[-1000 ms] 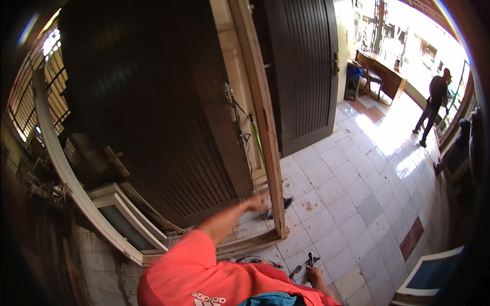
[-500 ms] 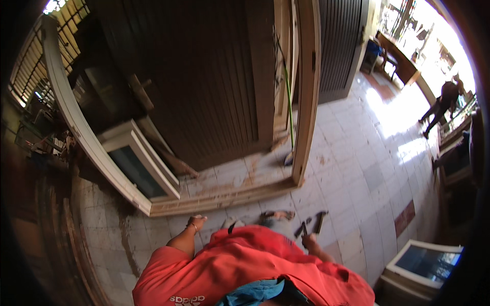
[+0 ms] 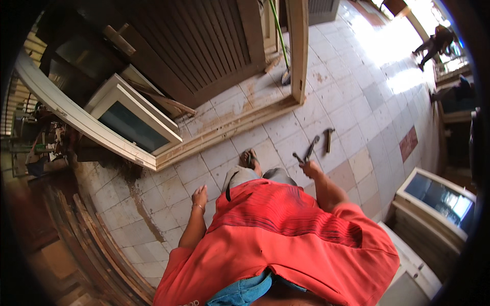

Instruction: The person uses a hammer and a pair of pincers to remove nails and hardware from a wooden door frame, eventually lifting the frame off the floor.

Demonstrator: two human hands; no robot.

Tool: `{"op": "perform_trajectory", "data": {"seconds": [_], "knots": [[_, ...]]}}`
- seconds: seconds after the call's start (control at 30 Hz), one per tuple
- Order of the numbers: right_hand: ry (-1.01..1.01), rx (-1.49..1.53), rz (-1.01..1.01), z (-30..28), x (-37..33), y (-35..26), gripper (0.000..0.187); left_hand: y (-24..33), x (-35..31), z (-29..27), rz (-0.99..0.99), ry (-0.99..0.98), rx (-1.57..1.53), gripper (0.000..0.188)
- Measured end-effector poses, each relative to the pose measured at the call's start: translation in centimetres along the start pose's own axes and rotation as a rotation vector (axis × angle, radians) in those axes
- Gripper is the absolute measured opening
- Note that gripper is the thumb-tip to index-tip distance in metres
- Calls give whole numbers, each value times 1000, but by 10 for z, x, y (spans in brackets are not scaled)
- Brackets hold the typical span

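My left hand [image 3: 200,196] hangs beside my left leg, a thin band at its wrist. Its fingers are loosely apart, and it holds nothing. Out to the right, my right hand [image 3: 310,169] is closed around a dark hand tool [image 3: 310,149] with two spread arms, rather like pliers; its exact kind is unclear. Just beyond that tool, a hammer [image 3: 327,142] appears to lie on the tiles, touching neither hand. Ahead of me is a large pale wooden frame [image 3: 229,127], its lower corner beyond my left hand.
Inside the frame stand a small glazed window sash [image 3: 137,122] and a brown slatted door [image 3: 199,46]. A green-handled broom [image 3: 279,35] leans at its right. Long planks [image 3: 97,234] lie at left. Another glazed sash [image 3: 439,199] is at right. A person [image 3: 436,43] stands far right.
The view has tipped downward, so the frame and floor sit higher and more of my body shows. My left arm has drawn back from the frame's lower edge. The right hand still grips the tool.
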State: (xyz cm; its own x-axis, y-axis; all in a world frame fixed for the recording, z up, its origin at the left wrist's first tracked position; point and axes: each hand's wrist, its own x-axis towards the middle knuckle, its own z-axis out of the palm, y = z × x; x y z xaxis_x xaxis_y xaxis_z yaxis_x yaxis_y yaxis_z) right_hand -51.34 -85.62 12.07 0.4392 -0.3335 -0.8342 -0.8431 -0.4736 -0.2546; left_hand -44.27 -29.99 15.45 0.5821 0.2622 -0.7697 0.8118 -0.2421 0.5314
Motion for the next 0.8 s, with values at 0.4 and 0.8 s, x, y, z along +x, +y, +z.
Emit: {"op": "perform_trajectory", "data": {"seconds": [0.4,0.8], "knots": [[329,203,-88,119,-165,137,66,-73,-27,11,-103,-313,379,41],[24,1443,905,281,-270,328,32,75,12,205,568,-489,855,51]]}}
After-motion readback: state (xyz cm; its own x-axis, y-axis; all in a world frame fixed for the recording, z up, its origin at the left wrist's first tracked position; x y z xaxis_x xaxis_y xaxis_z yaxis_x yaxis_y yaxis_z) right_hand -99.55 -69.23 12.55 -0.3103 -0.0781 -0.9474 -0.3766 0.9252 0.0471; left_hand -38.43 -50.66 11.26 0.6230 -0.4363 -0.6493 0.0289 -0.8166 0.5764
